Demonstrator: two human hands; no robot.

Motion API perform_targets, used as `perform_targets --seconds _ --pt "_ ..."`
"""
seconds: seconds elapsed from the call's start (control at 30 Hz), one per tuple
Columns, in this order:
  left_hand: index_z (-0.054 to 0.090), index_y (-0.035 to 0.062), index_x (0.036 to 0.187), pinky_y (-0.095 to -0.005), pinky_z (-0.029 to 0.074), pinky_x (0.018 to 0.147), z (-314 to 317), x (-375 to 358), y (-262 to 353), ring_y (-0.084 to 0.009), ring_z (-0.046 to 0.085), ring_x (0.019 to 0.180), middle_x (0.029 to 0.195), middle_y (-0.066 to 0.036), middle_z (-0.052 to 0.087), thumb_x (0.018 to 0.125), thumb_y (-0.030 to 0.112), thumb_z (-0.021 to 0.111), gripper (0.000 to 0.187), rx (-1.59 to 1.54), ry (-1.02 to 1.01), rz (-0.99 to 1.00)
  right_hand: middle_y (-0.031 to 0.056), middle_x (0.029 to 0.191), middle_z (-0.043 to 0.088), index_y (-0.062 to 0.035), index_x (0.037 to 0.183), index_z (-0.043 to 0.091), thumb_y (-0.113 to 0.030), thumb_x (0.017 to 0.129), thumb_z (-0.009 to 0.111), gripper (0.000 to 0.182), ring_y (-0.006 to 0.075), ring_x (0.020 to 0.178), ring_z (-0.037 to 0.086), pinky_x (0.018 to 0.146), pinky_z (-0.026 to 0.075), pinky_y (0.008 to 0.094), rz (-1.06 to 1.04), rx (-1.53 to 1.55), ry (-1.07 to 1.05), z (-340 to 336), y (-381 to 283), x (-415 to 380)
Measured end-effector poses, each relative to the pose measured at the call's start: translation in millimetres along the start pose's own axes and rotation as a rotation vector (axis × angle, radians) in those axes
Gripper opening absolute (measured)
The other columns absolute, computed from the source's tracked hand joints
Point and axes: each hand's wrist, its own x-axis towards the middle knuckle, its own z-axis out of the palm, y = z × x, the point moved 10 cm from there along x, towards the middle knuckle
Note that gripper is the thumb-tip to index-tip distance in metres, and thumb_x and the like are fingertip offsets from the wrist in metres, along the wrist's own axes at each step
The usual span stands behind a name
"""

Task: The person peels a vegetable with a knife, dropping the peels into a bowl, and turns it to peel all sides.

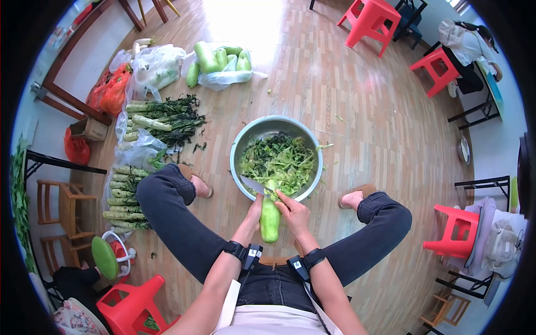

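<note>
A pale green, long gourd lies lengthwise between my hands, over the near rim of a metal bowl. My left hand is closed round the gourd's left side. A knife slants across the gourd's upper end, its tip toward the upper left. The knife's lower right end meets the fingers of my right hand, which are closed on it beside the gourd; the handle is mostly hidden. Green peelings and leafy scraps fill much of the bowl.
Leafy stalks lie on plastic at the left. More gourds sit in a bag at the upper left. Red stools stand around the wooden floor. A person sits at the upper right; another person's dark clothing shows lower left.
</note>
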Motion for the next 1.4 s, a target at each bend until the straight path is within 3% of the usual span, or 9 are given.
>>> perform_targets --seconds 0.33,0.43,0.5,0.6,0.67,0.73,0.87,0.93,1.4 --pt "0.049 0.0074 0.113 -0.0308 0.052 0.064 -5.3 3.1 2.6 -0.0162 0.061 0.074 0.091 -0.007 0.061 0.09 0.054 0.029 0.056 -0.008 -0.011 0.032 0.0063 0.061 0.057 -0.0217 0.111 0.062 -0.027 0.078 0.064 0.034 0.0124 0.051 0.054 0.051 0.043 0.0276 -0.01 0.001 -0.059 -1.2 -3.4 4.0" --pt "0.051 0.0044 0.109 -0.0314 0.052 0.062 20.6 -6.4 -2.5 -0.0191 0.062 0.068 0.082 -0.009 0.062 0.087 0.059 0.032 0.062 -0.019 -0.223 -0.098 0.0004 0.056 0.05 -0.0217 0.116 0.058 -0.026 0.085 0.056 0.031 0.0116 0.046 0.047 0.044 0.038 0.0257 -0.037 0.114 0.137 -6.0 37.3 0.8" --pt "0.051 0.004 0.106 -0.0321 0.053 0.061 38.8 -26.9 9.4 -0.0221 0.063 0.067 0.08 -0.013 0.063 0.086 0.062 0.029 0.066 0.057 -0.233 -0.071 -0.0056 0.057 0.047 -0.0135 0.119 0.056 -0.021 0.09 0.05 0.03 0.005 0.047 0.04 0.044 0.033 0.0209 0.773 0.743 0.216 7.9 149.3 -22.1" --pt "0.051 0.0032 0.105 -0.0331 0.053 0.063 30.6 -17.7 15.3 -0.0242 0.064 0.071 0.083 -0.015 0.063 0.084 0.065 0.029 0.069 -0.005 -0.165 0.008 -0.0093 0.053 0.038 -0.0113 0.122 0.051 -0.027 0.092 0.047 0.034 0.001 0.048 0.037 0.043 0.028 0.0133 0.653 0.742 0.202 -17.4 103.0 -3.7" --pt "0.052 0.0027 0.103 -0.0325 0.053 0.064 24.0 -11.7 15.7 -0.0227 0.064 0.074 0.084 -0.014 0.062 0.083 0.064 0.035 0.067 -0.062 -0.134 0.02 -0.0087 0.056 0.04 -0.0129 0.124 0.051 -0.024 0.091 0.049 0.034 0.001 0.051 0.038 0.045 0.031 0.0149 0.582 0.789 0.196 -8.7 89.0 -3.5" --pt "0.051 0.0044 0.104 -0.0313 0.052 0.067 24.5 -12.8 17.6 -0.0215 0.063 0.077 0.083 -0.011 0.062 0.083 0.063 0.037 0.064 -0.079 -0.111 0.02 -0.0022 0.058 0.049 -0.0181 0.123 0.051 -0.024 0.089 0.051 0.034 0.0065 0.05 0.044 0.048 0.038 0.0228 0.334 0.379 -0.031 -11.5 34.3 1.0" --pt "0.05 0.0064 0.109 -0.0301 0.051 0.071 6.2 -5.7 9.0 -0.0188 0.061 0.082 0.092 -0.009 0.062 0.086 0.058 0.037 0.058 -0.045 -0.11 0.034 0.0046 0.061 0.055 -0.0248 0.122 0.052 -0.026 0.086 0.054 0.036 0.0132 0.054 0.055 0.052 0.043 0.0282 0.192 0.311 -0.083 -2.8 4.2 -5.7" --pt "0.049 0.0082 0.113 -0.0295 0.05 0.071 -0.7 -10.3 14.0 -0.0159 0.059 0.085 0.1 -0.006 0.059 0.088 0.054 0.038 0.054 -0.072 0.053 0.118 0.0064 0.067 0.059 -0.0271 0.12 0.054 -0.03 0.084 0.055 0.036 0.0192 0.059 0.06 0.054 0.045 0.0318 0.139 0.032 -0.236 -1.6 -15.7 -6.4" --pt "0.047 0.008 0.116 -0.0277 0.049 0.067 6.4 -8.4 13.8 -0.0123 0.057 0.082 0.098 -0.004 0.057 0.088 0.053 0.041 0.054 0.04 -0.045 0.048 0.0025 0.064 0.057 -0.0273 0.116 0.057 -0.033 0.081 0.06 0.036 0.019 0.054 0.057 0.05 0.045 0.0319 -0.034 -0.004 -0.074 -14.7 -23.9 -0.5"
